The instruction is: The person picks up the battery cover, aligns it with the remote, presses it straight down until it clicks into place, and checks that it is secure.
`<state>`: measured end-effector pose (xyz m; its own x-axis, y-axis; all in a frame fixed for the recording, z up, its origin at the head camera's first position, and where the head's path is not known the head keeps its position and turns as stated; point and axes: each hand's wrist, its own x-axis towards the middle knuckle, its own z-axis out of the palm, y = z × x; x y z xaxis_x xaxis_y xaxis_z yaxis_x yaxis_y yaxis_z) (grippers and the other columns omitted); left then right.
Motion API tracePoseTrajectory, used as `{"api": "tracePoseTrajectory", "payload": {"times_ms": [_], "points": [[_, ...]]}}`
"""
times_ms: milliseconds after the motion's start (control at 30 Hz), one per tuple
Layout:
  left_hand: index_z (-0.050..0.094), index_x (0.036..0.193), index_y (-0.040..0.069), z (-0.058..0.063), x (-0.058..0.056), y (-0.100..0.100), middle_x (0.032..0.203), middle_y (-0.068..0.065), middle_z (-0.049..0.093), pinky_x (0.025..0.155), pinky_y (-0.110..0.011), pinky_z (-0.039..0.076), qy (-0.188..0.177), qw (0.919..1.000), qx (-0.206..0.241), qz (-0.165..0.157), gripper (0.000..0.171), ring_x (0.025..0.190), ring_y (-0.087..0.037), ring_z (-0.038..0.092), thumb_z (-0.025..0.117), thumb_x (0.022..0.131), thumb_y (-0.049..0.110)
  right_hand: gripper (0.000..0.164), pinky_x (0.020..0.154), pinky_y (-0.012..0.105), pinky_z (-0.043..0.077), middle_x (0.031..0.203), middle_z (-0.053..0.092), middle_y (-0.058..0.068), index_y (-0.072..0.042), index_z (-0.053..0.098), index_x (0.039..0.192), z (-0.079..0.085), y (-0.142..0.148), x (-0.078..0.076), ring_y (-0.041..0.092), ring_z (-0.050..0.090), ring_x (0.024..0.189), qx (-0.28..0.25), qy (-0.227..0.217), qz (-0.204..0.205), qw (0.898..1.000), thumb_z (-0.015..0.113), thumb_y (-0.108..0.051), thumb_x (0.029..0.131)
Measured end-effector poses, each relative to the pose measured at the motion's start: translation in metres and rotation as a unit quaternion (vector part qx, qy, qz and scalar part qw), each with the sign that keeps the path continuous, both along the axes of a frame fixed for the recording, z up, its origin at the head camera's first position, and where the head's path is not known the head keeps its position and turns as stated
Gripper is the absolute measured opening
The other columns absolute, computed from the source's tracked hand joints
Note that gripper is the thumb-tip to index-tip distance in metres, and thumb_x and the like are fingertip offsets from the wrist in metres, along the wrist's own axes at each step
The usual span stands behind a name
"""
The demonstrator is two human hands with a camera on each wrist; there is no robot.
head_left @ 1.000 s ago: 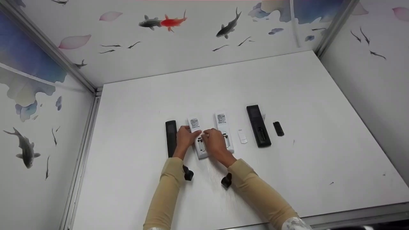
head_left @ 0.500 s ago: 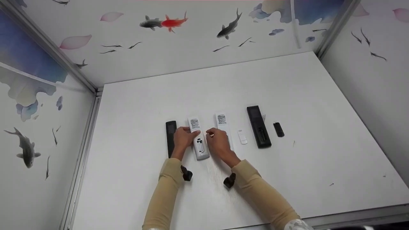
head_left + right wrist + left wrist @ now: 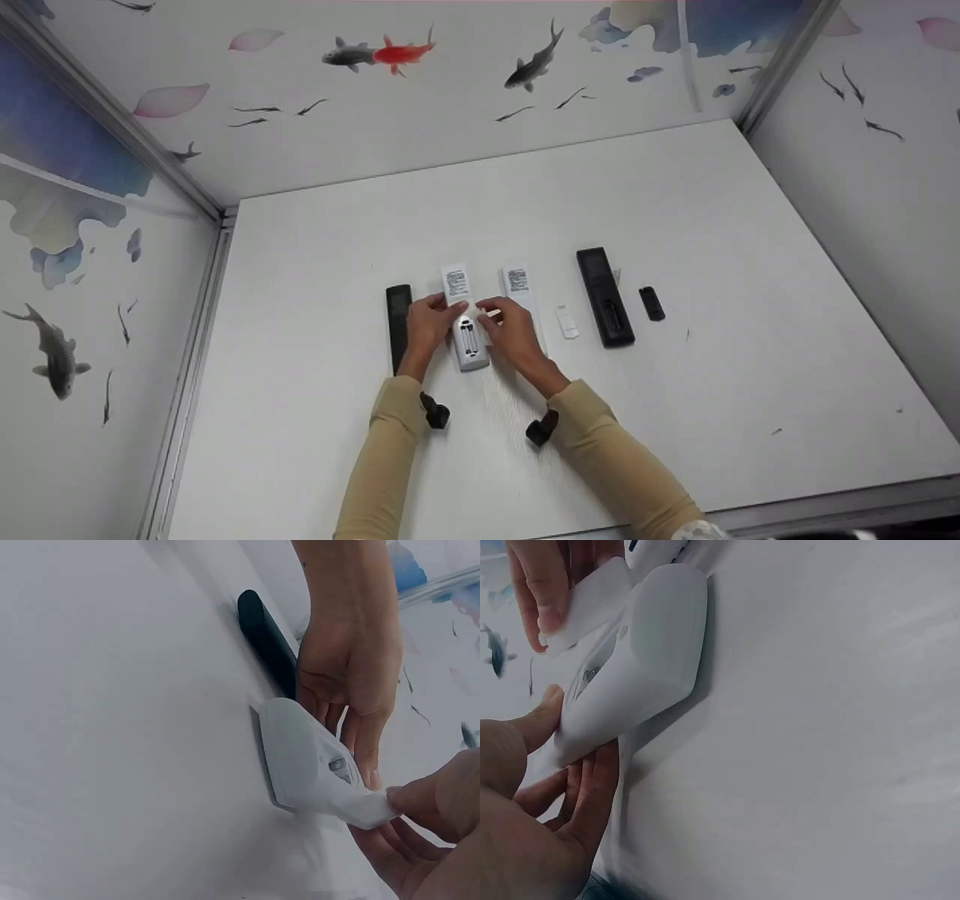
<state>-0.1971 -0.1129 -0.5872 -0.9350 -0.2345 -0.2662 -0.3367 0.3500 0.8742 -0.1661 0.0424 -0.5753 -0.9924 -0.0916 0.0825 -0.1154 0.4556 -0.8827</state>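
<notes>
A white remote control lies back side up on the table, its battery compartment uncovered. My left hand grips it by the sides, thumb and fingers on opposite edges. In the left wrist view, a metal spring shows inside the compartment. Between the thumb and fingers of my right hand, a white battery cover is pinched, held tilted at the compartment's right side. The right wrist view shows the battery cover close to the remote; whether they touch, I cannot tell.
A black remote lies just left of my left hand. Another white remote is partly behind my right hand. Farther right are a loose white cover, a black remote with an uncovered compartment, and a black cover.
My right hand has drawn back slightly rightward from over the remote's compartment, which now shows more fully. The white cover has turned into view in its fingers. The left hand keeps its grip.
</notes>
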Motion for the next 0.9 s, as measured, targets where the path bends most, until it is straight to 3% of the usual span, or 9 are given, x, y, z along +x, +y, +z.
{"api": "tracePoseTrajectory", "payload": {"times_ms": [133,267,400,633,900], "points": [[0.066,0.127,-0.002,0.0013,-0.001,0.0005,0.114,-0.021,0.073,0.078,-0.029,0.054,0.014,0.9996,0.023,0.0,0.05,0.099,-0.024,0.069,0.079,0.087,0.024,0.02,0.072,0.027,0.053,0.109,0.073,0.014,-0.005,0.071,0.112,0.001,0.0028,-0.0002,0.022,0.068,0.083,-0.024,0.006,0.013,1.0,0.068,-0.004,0.093],[0.067,0.127,-0.001,0.0013,-0.0011,0.0008,0.118,-0.02,0.073,0.088,-0.035,0.053,0.02,0.9993,0.033,0.005,0.05,0.107,-0.027,0.067,0.08,0.086,0.025,0.018,0.066,0.021,0.048,0.106,0.074,0.012,-0.006,0.072,0.111,0.0008,0.0033,-0.0002,0.017,0.066,0.077,-0.038,0.003,0.017,0.999,0.07,-0.007,0.092],[0.066,0.129,0.001,-0.0001,-0.0017,0.0009,0.126,-0.017,0.07,0.1,-0.039,0.051,0.013,0.9984,0.052,0.018,0.052,0.122,-0.026,0.063,0.08,0.086,0.027,0.017,0.068,0.022,0.053,0.104,0.074,0.01,-0.009,0.073,0.108,0.0007,0.0023,0.0007,0.017,0.068,0.085,-0.058,-0.013,0.025,0.998,0.072,-0.011,0.091],[0.066,0.129,0.003,-0.001,-0.0014,0.0028,0.123,-0.016,0.071,0.095,-0.036,0.052,0.016,0.9973,0.063,0.033,0.048,0.118,-0.025,0.065,0.079,0.088,0.025,0.016,0.07,0.021,0.055,0.102,0.076,0.008,-0.009,0.075,0.104,-0.0031,0.0024,-0.0015,0.012,0.066,0.081,-0.06,-0.021,0.043,0.997,0.075,-0.011,0.089],[0.064,0.131,0.004,0.001,-0.0001,0.0031,0.126,-0.016,0.07,0.105,-0.04,0.047,0.028,0.9964,0.073,0.033,0.049,0.129,-0.026,0.058,0.077,0.089,0.025,0.016,0.07,0.022,0.055,0.103,0.076,0.008,-0.009,0.076,0.106,-0.0064,0.0032,-0.0043,0.012,0.068,0.08,-0.057,-0.016,0.067,0.996,0.073,-0.011,0.09]]}}
